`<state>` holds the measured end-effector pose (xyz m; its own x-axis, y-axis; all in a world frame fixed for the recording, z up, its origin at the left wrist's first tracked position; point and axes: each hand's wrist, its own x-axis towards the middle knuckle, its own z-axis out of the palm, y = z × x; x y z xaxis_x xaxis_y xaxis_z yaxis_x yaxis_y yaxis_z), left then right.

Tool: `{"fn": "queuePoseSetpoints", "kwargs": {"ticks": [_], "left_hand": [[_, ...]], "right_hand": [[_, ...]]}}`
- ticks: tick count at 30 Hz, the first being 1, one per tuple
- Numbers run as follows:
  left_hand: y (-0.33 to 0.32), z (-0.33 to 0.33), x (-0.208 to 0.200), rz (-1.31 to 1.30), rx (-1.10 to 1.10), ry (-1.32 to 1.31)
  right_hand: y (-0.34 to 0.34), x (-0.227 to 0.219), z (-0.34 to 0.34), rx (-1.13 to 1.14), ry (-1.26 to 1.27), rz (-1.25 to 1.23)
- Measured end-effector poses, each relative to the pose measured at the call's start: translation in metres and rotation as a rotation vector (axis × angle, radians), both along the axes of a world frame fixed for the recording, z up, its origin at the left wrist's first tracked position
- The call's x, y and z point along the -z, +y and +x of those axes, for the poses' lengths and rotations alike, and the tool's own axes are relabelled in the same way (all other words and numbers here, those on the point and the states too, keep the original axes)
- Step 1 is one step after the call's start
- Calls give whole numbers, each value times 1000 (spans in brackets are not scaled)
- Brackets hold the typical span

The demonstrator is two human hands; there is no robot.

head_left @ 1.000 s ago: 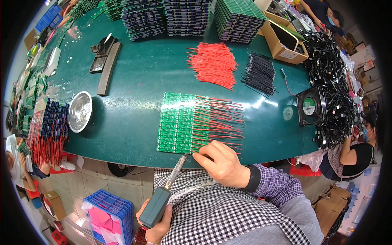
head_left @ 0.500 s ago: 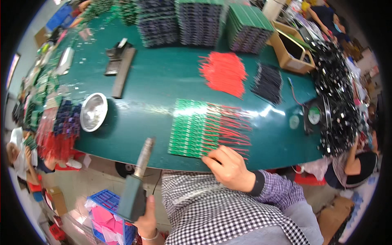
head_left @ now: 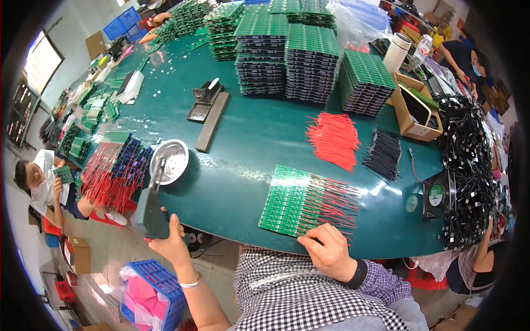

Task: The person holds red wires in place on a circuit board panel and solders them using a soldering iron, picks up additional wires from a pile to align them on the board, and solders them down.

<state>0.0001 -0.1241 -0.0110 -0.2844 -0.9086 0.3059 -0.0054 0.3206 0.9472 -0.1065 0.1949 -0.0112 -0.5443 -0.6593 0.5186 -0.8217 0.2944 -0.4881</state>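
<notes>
My left hand [head_left: 172,243] is wrapped round the handle of a dark green pistol-shaped soldering gun [head_left: 150,212]. The gun's metal tip reaches over the near side of a silver bowl [head_left: 178,175]. Flat on the table, in front of my apron, lies a green circuit board panel [head_left: 280,204]. Several red wires [head_left: 334,204] stick out from its right side. My right hand [head_left: 329,251] rests at the panel's near right corner, thumb and fingers pinched together; what is between them is too small to make out.
Beyond the panel lie a pile of red wires [head_left: 334,140] and a bundle of black wires [head_left: 382,154]. Tall stacks of boards [head_left: 312,60] stand at the back. A soldering stand [head_left: 204,102] is left of centre. Black cables [head_left: 469,165] heap up at right. Co-workers sit around.
My left hand has carried the soldering gun up and left, from beside the panel to the bowl. My right hand stays at the panel's near corner. The whole view has shifted.
</notes>
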Motion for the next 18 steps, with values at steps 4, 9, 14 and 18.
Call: {"fn": "queuePoseSetpoints", "kwargs": {"ticks": [4, 9, 14, 18], "left_hand": [[22, 6, -12, 47, 20, 65], [56, 5, -17, 124, 65, 89], [79, 2, -18, 95, 20, 104], [84, -6, -32, 88, 13, 118]], "right_hand": [[11, -13, -9, 17, 26, -87], [65, -24, -71, 260, 120, -34], [111, -9, -151, 468, 200, 11], [107, 0, -174, 479, 289, 35]]}}
